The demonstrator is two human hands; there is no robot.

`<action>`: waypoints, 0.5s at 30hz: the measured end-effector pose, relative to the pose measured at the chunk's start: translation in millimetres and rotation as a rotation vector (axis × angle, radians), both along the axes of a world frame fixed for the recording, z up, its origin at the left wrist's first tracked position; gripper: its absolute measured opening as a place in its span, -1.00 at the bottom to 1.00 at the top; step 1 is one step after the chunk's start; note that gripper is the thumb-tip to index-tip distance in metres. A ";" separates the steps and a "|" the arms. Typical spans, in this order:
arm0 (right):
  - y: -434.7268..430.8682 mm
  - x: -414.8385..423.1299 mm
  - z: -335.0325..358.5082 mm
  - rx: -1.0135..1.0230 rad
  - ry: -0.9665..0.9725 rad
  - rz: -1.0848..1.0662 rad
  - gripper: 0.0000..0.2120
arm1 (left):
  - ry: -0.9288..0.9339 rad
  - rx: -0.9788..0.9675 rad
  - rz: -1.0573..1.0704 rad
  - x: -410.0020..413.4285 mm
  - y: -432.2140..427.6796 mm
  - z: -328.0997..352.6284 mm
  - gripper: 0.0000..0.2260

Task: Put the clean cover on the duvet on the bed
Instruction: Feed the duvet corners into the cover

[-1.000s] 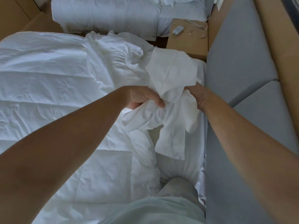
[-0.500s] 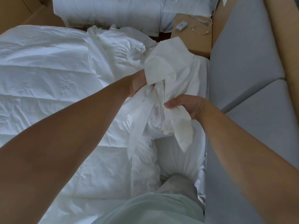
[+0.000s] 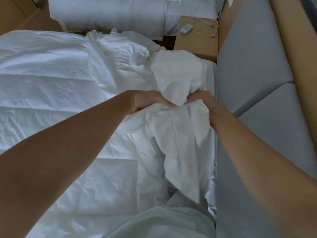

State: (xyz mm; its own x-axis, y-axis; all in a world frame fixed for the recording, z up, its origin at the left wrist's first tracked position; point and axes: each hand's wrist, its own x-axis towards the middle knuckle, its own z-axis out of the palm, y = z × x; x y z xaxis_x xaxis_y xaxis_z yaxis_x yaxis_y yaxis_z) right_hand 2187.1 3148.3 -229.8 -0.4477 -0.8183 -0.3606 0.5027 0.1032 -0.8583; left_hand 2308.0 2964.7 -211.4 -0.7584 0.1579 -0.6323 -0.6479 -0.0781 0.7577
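A white quilted duvet (image 3: pixel 51 93) lies spread over the bed on the left. The crumpled white cover (image 3: pixel 178 79) is bunched at the duvet's right edge, with folds hanging down towards me. My left hand (image 3: pixel 147 100) grips a gathered fold of the cover from the left. My right hand (image 3: pixel 204 103) grips the same bunch from the right, fingers curled into the cloth. The two hands sit close together, almost touching.
A grey padded headboard (image 3: pixel 257 66) runs along the right of the bed. A wooden bedside table (image 3: pixel 197 40) with a small white remote (image 3: pixel 187 30) and a cable stands beyond. A second bed with white bedding (image 3: pixel 111 12) lies at the top.
My left hand dropped from the top of the bunch and my right hand rose, so both now meet at the same height on the gathered cover. More cloth hangs below them.
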 end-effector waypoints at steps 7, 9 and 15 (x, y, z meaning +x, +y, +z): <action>-4.0 -12.6 -16.7 0.005 0.006 -0.008 -0.70 | -0.065 0.213 -0.124 -3.9 10.1 -24.9 -0.65; -7.7 -18.6 -17.0 0.004 0.006 0.013 -0.62 | -0.041 0.258 -0.075 -3.8 6.1 -26.3 -0.70; -8.5 -12.0 -13.7 0.145 -0.080 0.249 -0.88 | 0.188 0.404 0.358 -22.7 9.9 -16.8 -0.75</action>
State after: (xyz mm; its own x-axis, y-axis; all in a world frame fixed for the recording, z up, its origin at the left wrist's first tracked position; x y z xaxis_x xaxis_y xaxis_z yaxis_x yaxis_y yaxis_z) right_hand 2175.1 3139.8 -243.4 -0.2051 -0.8369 -0.5075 0.5120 0.3502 -0.7844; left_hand 2285.3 2974.6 -228.2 -0.9027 0.0721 -0.4242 -0.3851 -0.5754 0.7215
